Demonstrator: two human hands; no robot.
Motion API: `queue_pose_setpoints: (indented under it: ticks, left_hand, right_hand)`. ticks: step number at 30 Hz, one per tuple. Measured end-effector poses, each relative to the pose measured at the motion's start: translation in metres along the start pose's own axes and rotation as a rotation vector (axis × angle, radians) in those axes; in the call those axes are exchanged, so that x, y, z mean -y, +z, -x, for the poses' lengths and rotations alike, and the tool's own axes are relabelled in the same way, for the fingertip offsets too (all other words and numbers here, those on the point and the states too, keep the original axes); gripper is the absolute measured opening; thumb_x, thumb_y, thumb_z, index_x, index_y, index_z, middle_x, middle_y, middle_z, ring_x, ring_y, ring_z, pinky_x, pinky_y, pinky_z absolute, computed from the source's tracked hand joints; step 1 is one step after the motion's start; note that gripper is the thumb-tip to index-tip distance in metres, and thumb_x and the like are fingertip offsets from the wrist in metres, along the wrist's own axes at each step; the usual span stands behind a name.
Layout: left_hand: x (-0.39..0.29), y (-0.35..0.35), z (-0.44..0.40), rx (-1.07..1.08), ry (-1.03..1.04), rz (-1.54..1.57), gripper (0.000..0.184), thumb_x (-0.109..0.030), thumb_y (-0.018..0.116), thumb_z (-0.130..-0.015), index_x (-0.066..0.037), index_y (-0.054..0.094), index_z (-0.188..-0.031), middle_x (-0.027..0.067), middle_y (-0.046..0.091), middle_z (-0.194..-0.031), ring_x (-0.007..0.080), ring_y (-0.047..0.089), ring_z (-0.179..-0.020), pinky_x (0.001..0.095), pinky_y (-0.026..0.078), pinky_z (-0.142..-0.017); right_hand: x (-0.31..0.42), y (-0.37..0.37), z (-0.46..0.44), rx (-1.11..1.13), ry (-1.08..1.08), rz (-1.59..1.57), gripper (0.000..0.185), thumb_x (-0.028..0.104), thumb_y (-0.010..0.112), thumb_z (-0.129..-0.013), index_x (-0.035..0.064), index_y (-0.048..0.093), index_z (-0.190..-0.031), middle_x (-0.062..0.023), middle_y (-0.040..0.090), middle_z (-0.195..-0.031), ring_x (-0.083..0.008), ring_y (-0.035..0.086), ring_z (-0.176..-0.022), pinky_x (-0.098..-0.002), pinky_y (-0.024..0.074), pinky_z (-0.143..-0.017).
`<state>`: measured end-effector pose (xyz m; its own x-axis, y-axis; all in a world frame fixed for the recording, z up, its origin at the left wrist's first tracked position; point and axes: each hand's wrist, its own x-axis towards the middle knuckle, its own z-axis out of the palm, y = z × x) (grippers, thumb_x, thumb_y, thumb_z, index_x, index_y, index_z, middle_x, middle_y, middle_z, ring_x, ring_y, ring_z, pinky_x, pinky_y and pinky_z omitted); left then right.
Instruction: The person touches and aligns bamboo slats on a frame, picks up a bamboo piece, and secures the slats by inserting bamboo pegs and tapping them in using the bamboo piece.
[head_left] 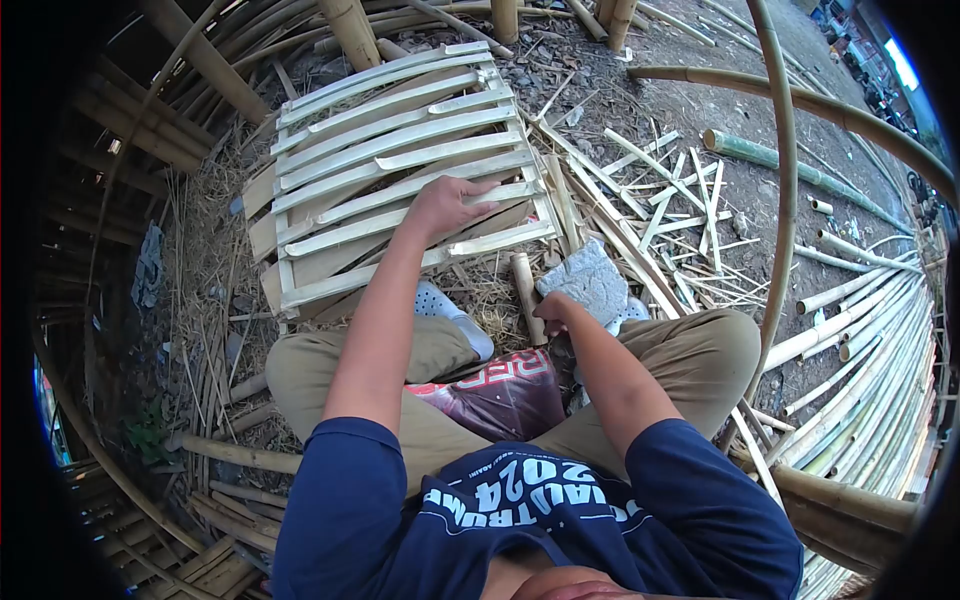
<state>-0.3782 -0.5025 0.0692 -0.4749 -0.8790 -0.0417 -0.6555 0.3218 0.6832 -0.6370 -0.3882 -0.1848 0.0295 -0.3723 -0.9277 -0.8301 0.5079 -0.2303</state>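
A flat lattice of pale split bamboo slats lies on the ground in front of the crossed legs. My left hand is on its right-hand part, fingers bent over one slat. Close to the lap, my right hand is closed round something dark that I cannot make out, beside a grey stone block. A short bamboo piece stands between the lattice and the block. Brown sheets show under the slats. A dark cloth with red lettering lies across the lap.
Loose bamboo strips lie scattered right of the lattice. A green bamboo pole and a large bundle of poles are further right. A curved bamboo pole rises close by on the right. Thick bamboo posts stand behind the lattice.
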Motion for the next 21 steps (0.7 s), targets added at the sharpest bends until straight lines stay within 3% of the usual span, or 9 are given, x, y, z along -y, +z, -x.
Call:
queue_pose_setpoints:
  ticks: [4, 7, 10, 21]
  left_hand:
    - [-0.004, 0.000, 0.001, -0.011, -0.056, -0.025, 0.047, -0.046, 0.079, -0.087, -0.028, 0.073, -0.131, 0.0159, 0.075, -0.116, 0.0290, 0.072, -0.107, 0.0353, 0.051, -0.097]
    - [-0.003, 0.002, 0.001, -0.047, -0.014, -0.050, 0.047, -0.053, 0.078, -0.087, -0.033, 0.073, -0.130, 0.0176, 0.075, -0.105, 0.0336, 0.072, -0.097, 0.0387, 0.054, -0.090]
    - [-0.002, 0.004, 0.000, -0.060, -0.002, -0.069, 0.047, -0.052, 0.078, -0.087, -0.033, 0.072, -0.130, 0.0164, 0.075, -0.103, 0.0329, 0.071, -0.094, 0.0388, 0.054, -0.087]
    - [-0.001, 0.004, -0.003, -0.064, 0.047, -0.108, 0.045, -0.053, 0.075, -0.089, -0.030, 0.074, -0.128, 0.0155, 0.074, -0.098, 0.0342, 0.069, -0.089, 0.0405, 0.054, -0.081]
  right_hand:
    - [0.012, 0.041, 0.025, -0.369, -0.107, 0.251, 0.035, 0.028, 0.065, -0.090, 0.0012, 0.078, -0.109, -0.0133, 0.080, -0.098, -0.0288, 0.079, -0.089, -0.0412, 0.0620, -0.082]
    - [0.014, 0.048, 0.023, -0.481, -0.093, 0.270, 0.035, 0.025, 0.070, -0.085, 0.0059, 0.078, -0.113, -0.0139, 0.077, -0.115, -0.0311, 0.075, -0.107, -0.0409, 0.0597, -0.091]
    - [0.013, 0.042, 0.017, -0.392, -0.028, 0.202, 0.037, 0.024, 0.070, -0.084, 0.0061, 0.077, -0.115, -0.0153, 0.073, -0.127, -0.0311, 0.071, -0.118, -0.0419, 0.0581, -0.095]
    - [0.001, 0.071, -0.051, -0.492, -0.009, 0.122, 0.041, 0.031, 0.077, -0.081, 0.0069, 0.077, -0.114, -0.0161, 0.075, -0.120, -0.0335, 0.073, -0.112, -0.0431, 0.0597, -0.092]
